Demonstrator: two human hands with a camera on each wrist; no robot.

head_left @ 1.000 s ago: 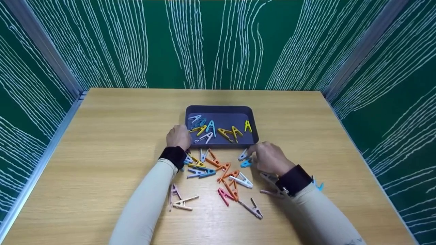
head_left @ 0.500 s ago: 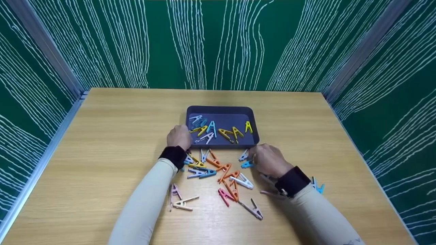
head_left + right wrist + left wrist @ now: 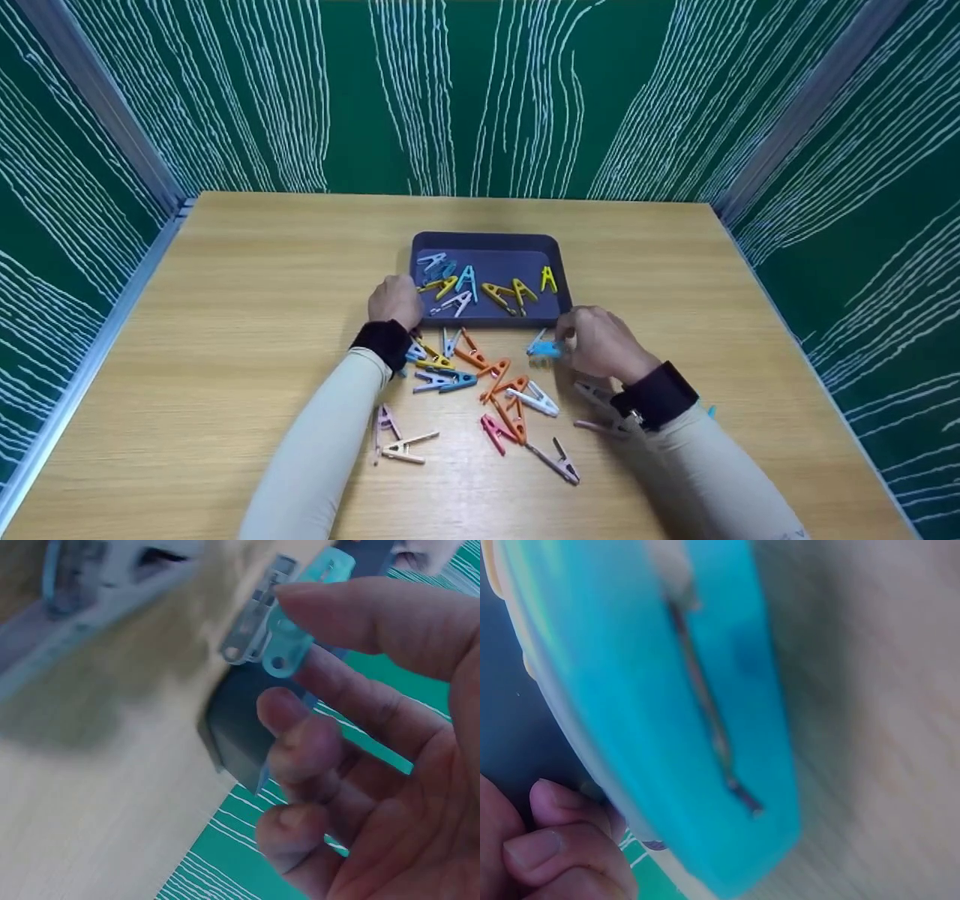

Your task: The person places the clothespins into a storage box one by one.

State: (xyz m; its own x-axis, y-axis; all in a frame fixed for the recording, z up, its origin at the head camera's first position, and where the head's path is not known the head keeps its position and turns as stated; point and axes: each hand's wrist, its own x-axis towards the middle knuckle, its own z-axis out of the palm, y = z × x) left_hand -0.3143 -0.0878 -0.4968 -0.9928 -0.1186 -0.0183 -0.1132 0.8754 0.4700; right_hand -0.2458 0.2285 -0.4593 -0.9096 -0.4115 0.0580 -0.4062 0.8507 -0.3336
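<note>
The right hand (image 3: 602, 345) pinches a blue clip (image 3: 546, 349). The left hand (image 3: 395, 301) curls by the dark tray (image 3: 502, 262) — I can't tell if it holds on.

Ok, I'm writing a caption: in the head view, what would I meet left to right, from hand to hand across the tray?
Left hand, turquoise clip, first mustard clip, second mustard clip, bright yellow clip, right hand. Overlapping clips are left out.
</note>
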